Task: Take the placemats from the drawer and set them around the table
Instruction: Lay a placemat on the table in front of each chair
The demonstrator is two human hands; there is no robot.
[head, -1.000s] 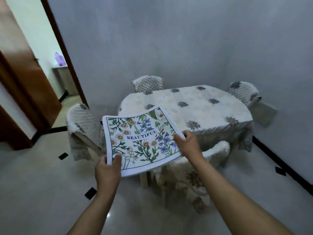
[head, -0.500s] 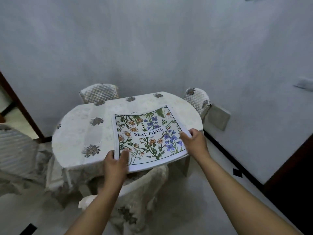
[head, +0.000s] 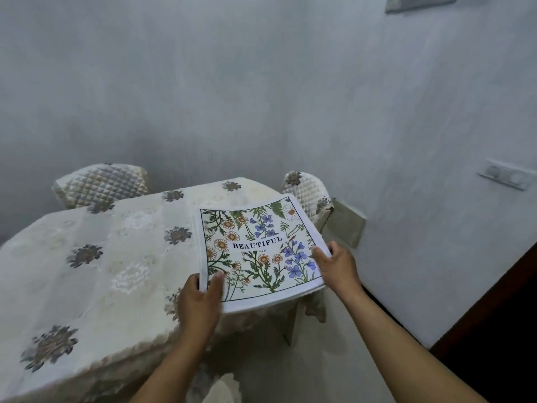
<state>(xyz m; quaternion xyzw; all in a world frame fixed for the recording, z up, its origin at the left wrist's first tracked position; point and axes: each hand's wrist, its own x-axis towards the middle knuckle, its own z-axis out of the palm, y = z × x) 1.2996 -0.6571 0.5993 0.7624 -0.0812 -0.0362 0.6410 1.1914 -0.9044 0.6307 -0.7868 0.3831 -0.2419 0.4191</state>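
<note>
Holding a stack of floral placemats [head: 255, 251] between both bare hands, we stand at the near right corner of a dining table [head: 96, 266]. Our left hand [head: 199, 303] is closed on the stack's near left corner, thumb lying on the printed top and fingers curled under the edge. Our right hand [head: 338, 267] grips the right edge the same way, thumb on top, fingers hidden beneath. The stack sits above the table's right end, its near edge jutting out past the tabletop; we cannot tell whether its far part touches the cloth. The top mat is white with a dark border line, orange daisies, blue blossoms, green fern leaves and the word "BEAUTIFUL" in dark capitals. A cream tablecloth [head: 52, 286] dotted with grey-brown flower motifs covers the table and drapes over its near edge. Beyond the table, two chairs with quilted covers stand against it, one chair [head: 101, 184] at the far left side, the other chair [head: 305, 190] at the far right corner, just behind the mats. A pale grey wall [head: 261, 97] fills the background, with a switch plate [head: 507, 174] on the right.
</note>
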